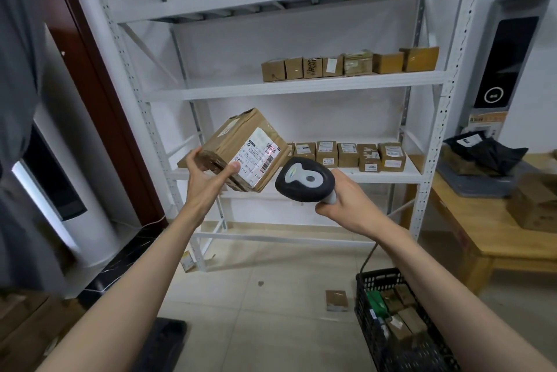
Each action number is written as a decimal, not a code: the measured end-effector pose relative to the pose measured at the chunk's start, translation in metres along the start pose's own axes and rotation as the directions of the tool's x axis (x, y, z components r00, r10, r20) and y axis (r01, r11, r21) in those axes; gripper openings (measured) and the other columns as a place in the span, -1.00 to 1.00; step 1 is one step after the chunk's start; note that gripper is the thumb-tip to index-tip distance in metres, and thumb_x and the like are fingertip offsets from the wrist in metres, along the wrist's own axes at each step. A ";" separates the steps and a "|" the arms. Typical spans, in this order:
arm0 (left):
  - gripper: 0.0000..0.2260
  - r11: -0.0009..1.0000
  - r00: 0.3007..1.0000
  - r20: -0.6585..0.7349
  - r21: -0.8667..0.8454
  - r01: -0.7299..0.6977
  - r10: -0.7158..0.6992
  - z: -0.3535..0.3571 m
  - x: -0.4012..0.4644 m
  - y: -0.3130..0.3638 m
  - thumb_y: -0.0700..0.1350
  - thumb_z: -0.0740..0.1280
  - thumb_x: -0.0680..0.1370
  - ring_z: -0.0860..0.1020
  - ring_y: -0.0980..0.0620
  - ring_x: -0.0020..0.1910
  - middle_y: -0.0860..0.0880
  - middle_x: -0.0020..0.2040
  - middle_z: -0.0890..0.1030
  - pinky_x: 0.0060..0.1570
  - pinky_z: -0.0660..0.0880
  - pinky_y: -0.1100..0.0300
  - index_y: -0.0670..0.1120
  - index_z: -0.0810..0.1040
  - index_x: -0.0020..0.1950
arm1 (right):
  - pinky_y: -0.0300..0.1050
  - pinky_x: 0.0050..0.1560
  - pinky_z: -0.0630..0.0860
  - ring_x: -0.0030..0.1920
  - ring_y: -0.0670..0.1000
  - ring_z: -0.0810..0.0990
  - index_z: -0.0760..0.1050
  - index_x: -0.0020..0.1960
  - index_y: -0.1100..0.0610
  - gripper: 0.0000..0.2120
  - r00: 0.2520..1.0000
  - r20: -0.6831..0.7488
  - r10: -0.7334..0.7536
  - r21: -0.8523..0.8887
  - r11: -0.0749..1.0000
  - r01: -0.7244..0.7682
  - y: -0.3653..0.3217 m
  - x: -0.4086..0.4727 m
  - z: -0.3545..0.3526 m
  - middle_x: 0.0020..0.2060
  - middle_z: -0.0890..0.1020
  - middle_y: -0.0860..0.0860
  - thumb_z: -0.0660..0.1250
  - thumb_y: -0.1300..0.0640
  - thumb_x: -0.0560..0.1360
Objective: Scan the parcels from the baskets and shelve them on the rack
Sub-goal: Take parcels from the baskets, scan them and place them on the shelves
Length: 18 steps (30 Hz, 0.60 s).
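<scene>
Mid-frame, left hand (208,174) grasps tilted parcel (238,150); right hand (346,204) clenches scanner (304,180) aimed at its label; scanning step; shelving on rack (301,85) likely next.

Brown parcel (241,150), white label (261,157) with black barcodes; black-grey scanner (304,180); white rack (301,87); black basket (401,350); beige floor tiles (271,311).

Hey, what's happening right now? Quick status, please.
Left hand holds the box, label up. Right hand aims the scanner at it. Nothing between them.
</scene>
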<state>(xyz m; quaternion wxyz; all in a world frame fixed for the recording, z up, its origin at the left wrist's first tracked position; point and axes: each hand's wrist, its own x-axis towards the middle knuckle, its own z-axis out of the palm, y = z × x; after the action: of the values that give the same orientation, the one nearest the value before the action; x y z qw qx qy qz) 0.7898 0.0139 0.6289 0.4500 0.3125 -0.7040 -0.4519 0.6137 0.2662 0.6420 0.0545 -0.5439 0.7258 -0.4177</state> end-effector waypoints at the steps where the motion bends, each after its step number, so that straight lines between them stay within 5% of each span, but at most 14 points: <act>1: -0.07 1.000 1.000 -0.003 -0.001 0.003 -0.003 -0.001 0.000 0.001 0.34 0.54 0.22 0.47 0.01 0.33 -0.04 0.39 0.46 0.27 0.38 0.14 0.18 0.15 0.46 | -0.08 0.07 0.44 0.13 0.04 0.49 0.44 0.21 0.01 -0.59 1.000 0.010 0.002 -0.001 1.000 -0.002 0.000 0.001 0.000 0.14 0.50 0.06 0.44 0.28 0.44; 8: -0.07 1.000 0.998 -0.070 0.020 0.006 -0.004 -0.017 0.000 0.002 0.35 0.56 0.24 0.48 0.00 0.34 -0.06 0.37 0.48 0.38 0.43 -0.15 0.18 0.15 0.46 | 0.10 0.08 0.55 0.08 0.10 0.55 0.49 0.23 0.18 -0.61 0.999 0.032 0.022 0.047 0.999 -0.024 -0.007 0.014 0.003 0.10 0.56 0.09 0.43 0.32 0.43; 14: -0.04 0.994 0.990 -0.123 -0.093 0.065 -0.076 -0.027 0.013 0.000 0.42 0.56 0.19 0.58 0.00 0.25 -0.06 0.30 0.55 0.36 0.46 -0.11 0.18 0.14 0.42 | -0.07 -0.22 0.53 -0.17 0.03 0.58 0.47 0.17 0.18 -0.71 0.998 0.035 0.055 0.214 0.975 -0.061 -0.018 0.052 0.017 -0.05 0.59 0.12 0.37 0.32 0.47; 18: -0.09 0.981 0.977 -0.173 -0.170 0.093 -0.122 -0.031 0.041 -0.006 0.37 0.55 0.25 0.57 0.02 0.23 0.08 0.20 0.53 0.26 0.52 0.03 0.18 0.14 0.44 | 0.17 -0.21 0.56 -0.16 0.09 0.53 0.46 0.19 0.08 -0.67 0.997 0.027 0.076 0.355 0.931 -0.081 -0.028 0.091 0.035 0.00 0.60 0.20 0.35 0.32 0.47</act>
<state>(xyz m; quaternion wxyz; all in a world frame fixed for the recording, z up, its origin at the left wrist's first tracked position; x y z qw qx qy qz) 0.8016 -0.0345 0.6434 0.5113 0.3531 -0.6029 -0.5004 0.6167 0.1691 0.6719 0.1734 -0.4982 0.6590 -0.5362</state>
